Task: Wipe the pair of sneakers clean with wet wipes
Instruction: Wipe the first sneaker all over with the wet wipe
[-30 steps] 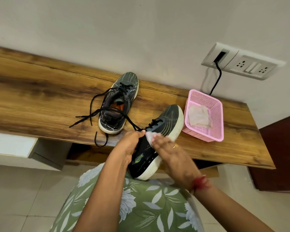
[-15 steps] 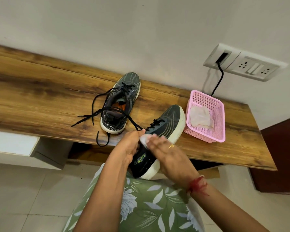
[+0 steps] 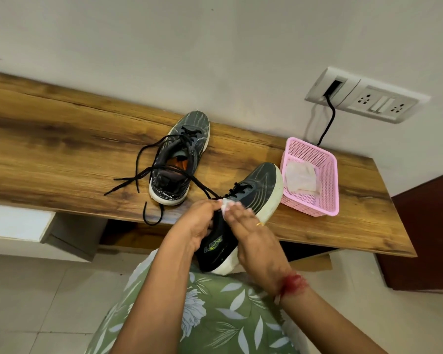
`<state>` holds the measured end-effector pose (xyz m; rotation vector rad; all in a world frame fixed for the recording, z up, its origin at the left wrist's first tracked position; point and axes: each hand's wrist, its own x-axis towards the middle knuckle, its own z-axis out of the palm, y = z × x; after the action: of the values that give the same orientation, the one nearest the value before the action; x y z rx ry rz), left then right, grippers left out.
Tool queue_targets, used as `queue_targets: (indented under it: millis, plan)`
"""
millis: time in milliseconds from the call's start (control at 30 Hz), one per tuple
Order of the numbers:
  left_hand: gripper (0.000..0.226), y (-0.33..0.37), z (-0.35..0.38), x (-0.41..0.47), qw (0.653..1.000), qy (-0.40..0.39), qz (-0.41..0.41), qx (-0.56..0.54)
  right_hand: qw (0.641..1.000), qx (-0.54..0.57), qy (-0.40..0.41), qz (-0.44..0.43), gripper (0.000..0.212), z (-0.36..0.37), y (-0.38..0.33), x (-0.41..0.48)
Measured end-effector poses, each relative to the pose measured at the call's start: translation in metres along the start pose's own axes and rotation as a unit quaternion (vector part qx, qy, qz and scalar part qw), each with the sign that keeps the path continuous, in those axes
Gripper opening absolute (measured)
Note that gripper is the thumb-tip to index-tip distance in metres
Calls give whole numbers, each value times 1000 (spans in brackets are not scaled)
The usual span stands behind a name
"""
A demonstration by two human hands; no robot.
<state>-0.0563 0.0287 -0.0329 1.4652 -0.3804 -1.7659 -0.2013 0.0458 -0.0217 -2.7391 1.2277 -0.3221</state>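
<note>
Your left hand point(image 3: 198, 223) gripped sneaker point(image 3: 257, 189); right hand point(image 3: 250, 235), fingers flat, pressed wipe point(image 3: 225, 204) onto upper. Step: wiping upper. Next likely called for strokes toward toe.

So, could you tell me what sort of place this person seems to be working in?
Most likely a room in a home: a long wooden shelf set against a plain wall, a socket panel with a black cable plugged in, and a tiled floor below.
</note>
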Motion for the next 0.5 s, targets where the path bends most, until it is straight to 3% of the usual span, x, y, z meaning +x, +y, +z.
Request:
queue_targets:
  millis: [100,167,267,333,400,500]
  plan:
    - [16,5,-1,-2,999,11,-20,-26,994,44,-53,-83,70,7,-12,-13]
    - [20,5,0,-2,999,5,-28,-30,974,219,-61,6,60,-8,-16,-14]
    - [19,4,3,-3,1000,9,-26,1,834,505,5,221,46,-44,-12,1]
    - [19,3,6,-1,999,23,-31,4,790,540,101,273,42,-67,5,11]
    - [24,3,8,0,999,32,-34,15,793,512,145,296,39,-85,24,21]
    - [32,4,9,1,998,34,-43,22,837,439,158,286,40,-96,51,29]
